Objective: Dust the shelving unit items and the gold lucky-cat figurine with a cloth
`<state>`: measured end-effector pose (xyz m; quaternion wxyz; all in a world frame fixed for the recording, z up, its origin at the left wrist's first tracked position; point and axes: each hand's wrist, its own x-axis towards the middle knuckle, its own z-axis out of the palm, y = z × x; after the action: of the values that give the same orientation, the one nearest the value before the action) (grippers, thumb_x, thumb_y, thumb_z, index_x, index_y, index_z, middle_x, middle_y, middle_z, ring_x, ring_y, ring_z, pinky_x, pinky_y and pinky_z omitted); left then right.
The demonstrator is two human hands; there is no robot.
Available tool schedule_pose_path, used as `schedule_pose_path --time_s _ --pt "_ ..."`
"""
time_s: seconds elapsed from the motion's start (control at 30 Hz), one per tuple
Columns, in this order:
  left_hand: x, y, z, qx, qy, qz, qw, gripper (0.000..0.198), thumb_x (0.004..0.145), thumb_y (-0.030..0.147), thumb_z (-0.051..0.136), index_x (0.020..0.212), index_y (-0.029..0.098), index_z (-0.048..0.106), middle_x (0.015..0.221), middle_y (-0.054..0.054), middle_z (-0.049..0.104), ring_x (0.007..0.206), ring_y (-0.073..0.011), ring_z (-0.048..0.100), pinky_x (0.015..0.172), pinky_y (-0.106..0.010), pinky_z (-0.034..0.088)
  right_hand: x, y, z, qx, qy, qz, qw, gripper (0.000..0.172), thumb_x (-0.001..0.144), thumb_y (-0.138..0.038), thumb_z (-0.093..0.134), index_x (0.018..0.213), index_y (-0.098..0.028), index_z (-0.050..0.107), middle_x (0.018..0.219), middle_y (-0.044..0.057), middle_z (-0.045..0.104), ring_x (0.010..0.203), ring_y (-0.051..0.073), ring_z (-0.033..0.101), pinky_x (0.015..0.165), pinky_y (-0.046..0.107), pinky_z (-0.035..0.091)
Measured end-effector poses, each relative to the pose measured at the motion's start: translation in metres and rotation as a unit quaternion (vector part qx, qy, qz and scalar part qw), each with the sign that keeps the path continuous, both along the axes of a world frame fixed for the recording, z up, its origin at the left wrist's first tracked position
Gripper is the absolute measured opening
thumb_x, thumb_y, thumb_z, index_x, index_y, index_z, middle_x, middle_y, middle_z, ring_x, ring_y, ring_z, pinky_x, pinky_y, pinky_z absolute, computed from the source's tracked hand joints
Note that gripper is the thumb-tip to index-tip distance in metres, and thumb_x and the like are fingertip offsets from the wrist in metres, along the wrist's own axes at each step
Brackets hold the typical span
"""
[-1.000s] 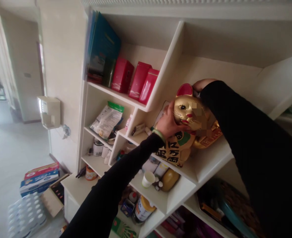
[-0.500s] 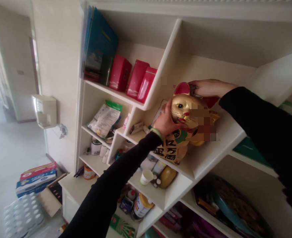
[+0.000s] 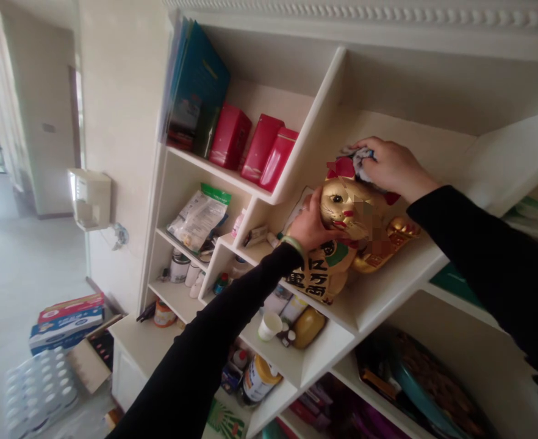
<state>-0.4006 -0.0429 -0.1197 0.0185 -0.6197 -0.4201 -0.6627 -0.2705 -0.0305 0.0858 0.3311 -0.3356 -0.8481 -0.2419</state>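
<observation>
Right hand clenched on a crumpled grey-white cloth, pressing it against the red ear of a glossy gold beckoning-cat figurine; left hand grasps the side of the figurine's head, a green wristband showing at the wrist. Figurine stands on a white built-in shelf at frame centre, with three red boxes on the shelf at upper centre and a white paper cup lower down, neither touching it
</observation>
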Motion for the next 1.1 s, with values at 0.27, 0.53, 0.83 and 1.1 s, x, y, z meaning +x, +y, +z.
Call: schedule_pose_path --time_s 0.27,0.53,0.83,1.1 --pt "0.0 0.001 0.0 0.006 0.002 -0.011 1.0 0.148 0.064 0.054 0.107 0.177 0.019 0.018 0.176 -0.027 0.04 0.159 -0.0462 0.05 0.13 -0.059 0.047 0.02 -0.04 -0.029 0.097 -0.091 0.047 0.99 0.049 0.09 -0.009 0.054 0.13 -0.026 0.076 0.142 0.015 0.069 0.129 0.03 0.066 0.117 0.046 0.052" --pt "0.002 0.001 0.0 -0.001 -0.005 -0.004 1.0 0.153 0.065 0.056 0.106 0.177 0.018 0.01 0.176 -0.029 0.041 0.162 -0.0449 0.049 0.133 -0.059 0.044 0.001 -0.064 -0.031 0.167 -0.205 -0.118 0.957 0.042 0.106 -0.021 0.045 0.128 -0.021 0.081 0.14 0.022 0.064 0.117 0.038 0.061 0.085 0.045 0.048" --pt "0.006 -0.008 0.003 -0.043 -0.015 0.025 0.999 0.159 0.063 0.055 0.108 0.179 0.015 0.006 0.174 -0.029 0.046 0.155 -0.0439 0.058 0.128 -0.055 0.052 -0.065 -0.07 -0.062 0.145 -0.257 -0.095 0.951 0.04 0.106 -0.017 0.044 0.119 -0.01 0.081 0.135 0.023 0.066 0.134 0.043 0.055 0.104 0.052 0.043" --pt "0.005 -0.01 0.004 -0.052 -0.027 0.007 0.998 0.167 0.064 0.06 0.106 0.179 0.01 -0.004 0.176 -0.03 0.043 0.159 -0.0466 0.053 0.129 -0.056 0.051 -0.048 -0.064 -0.051 0.165 -0.279 -0.066 0.944 0.04 0.11 -0.028 0.043 0.124 -0.021 0.08 0.132 0.019 0.069 0.128 0.038 0.056 0.099 0.05 0.047"
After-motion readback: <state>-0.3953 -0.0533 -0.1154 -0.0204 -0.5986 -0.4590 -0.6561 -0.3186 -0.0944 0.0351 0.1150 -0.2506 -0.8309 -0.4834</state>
